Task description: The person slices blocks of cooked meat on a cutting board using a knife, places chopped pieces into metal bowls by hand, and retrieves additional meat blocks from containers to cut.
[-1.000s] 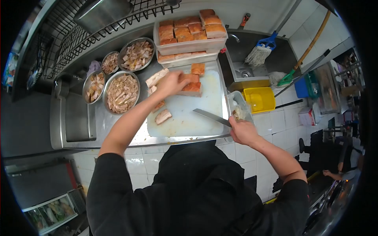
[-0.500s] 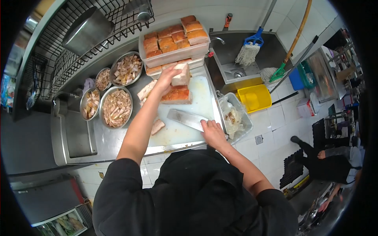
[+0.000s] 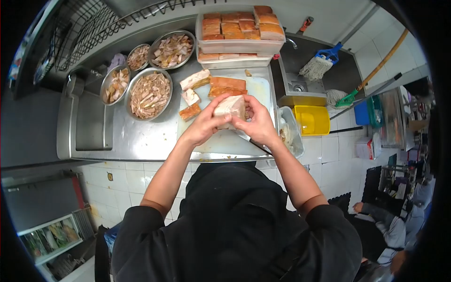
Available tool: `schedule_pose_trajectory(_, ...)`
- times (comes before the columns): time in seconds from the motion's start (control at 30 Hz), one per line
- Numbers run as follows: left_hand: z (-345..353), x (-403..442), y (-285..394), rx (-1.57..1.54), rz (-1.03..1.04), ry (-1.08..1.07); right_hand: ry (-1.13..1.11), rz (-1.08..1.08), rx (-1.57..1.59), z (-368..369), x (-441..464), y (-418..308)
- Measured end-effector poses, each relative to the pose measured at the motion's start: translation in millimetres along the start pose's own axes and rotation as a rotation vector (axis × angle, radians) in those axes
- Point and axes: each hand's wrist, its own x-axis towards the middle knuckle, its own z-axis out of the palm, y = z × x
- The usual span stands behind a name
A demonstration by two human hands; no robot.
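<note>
Between both hands I hold a pale block of meat above the cutting board. My left hand grips its left side, and my right hand closes on its right side. Below my right hand lies the knife, its handle pointing to the lower right; most of its blade is hidden. Just beyond the hands, orange-brown slabs of meat rest on the board. To their left are pale cut pieces and a smaller browned piece.
Steel bowls of chopped meat stand at the left. Behind the board is a stacked plastic tub of meat blocks. At the right are a bin with a bag, a yellow basin, a sink and mops. Another person is at the lower right.
The pale block has moved from over the slabs toward me. My right hand has let go of the knife, now lying on the board, and holds the block together with my left.
</note>
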Motion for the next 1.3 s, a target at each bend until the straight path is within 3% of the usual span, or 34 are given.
schedule_pose_trajectory(0.03,0,-5,-1,0.192,0.049,0.045,0.005,0.057,0.256,3,1,4)
schedule_pose_trajectory(0.07,-3,-8,-5,0.12,0.058,0.081,-0.01,0.124,0.312,2,1,-4)
schedule_pose_trajectory(0.2,-4,-18,-15,0.241,0.055,0.133,-0.027,0.141,0.317,4,-2,-8)
schedule_pose_trajectory(0.27,0,-19,-24,0.25,0.191,0.197,-0.001,0.033,0.249,7,-4,-4)
schedule_pose_trajectory(0.4,-8,-19,-35,0.301,0.205,0.231,0.028,-0.001,0.155,7,-8,-8)
schedule_pose_trajectory(0.5,-11,-15,-39,0.204,0.256,0.245,0.064,-0.012,0.181,8,-11,-3)
schedule_pose_trajectory(0.6,-6,-16,-40,-0.065,0.157,0.267,0.095,0.033,0.18,10,-16,4)
schedule_pose_trajectory(0.67,0,-19,-36,-0.327,0.181,0.252,0.111,-0.107,0.102,10,-17,9)
schedule_pose_trajectory(0.77,3,-21,-22,-0.266,0.076,0.198,0.066,-0.297,-0.138,9,-25,6)
schedule_pose_trajectory(0.9,-13,-22,-22,-0.208,0.081,0.151,0.053,-0.304,0.01,10,-30,14)
schedule_pose_trajectory(0.97,-13,-25,-27,0.072,0.328,0.122,-0.014,0.072,0.445,7,-33,5)
schedule_pose_trajectory(1.0,-12,-23,-30,0.141,0.383,0.095,-0.009,0.074,0.447,8,-33,5)
schedule_pose_trajectory(1.07,-5,-21,-30,0.15,0.39,0.073,-0.18,0.045,0.429,7,-30,6)
schedule_pose_trajectory(1.2,2,-22,-26,0.201,0.38,0.074,-0.051,-0.027,0.25,1,-29,5)
schedule_pose_trajectory(1.27,-2,-23,-30,0.227,0.385,0.119,0.047,-0.221,-0.18,-5,-29,-4)
schedule_pose_trajectory(1.3,-4,-24,-30,0.165,0.35,0.101,0.048,-0.221,-0.179,-5,-30,-4)
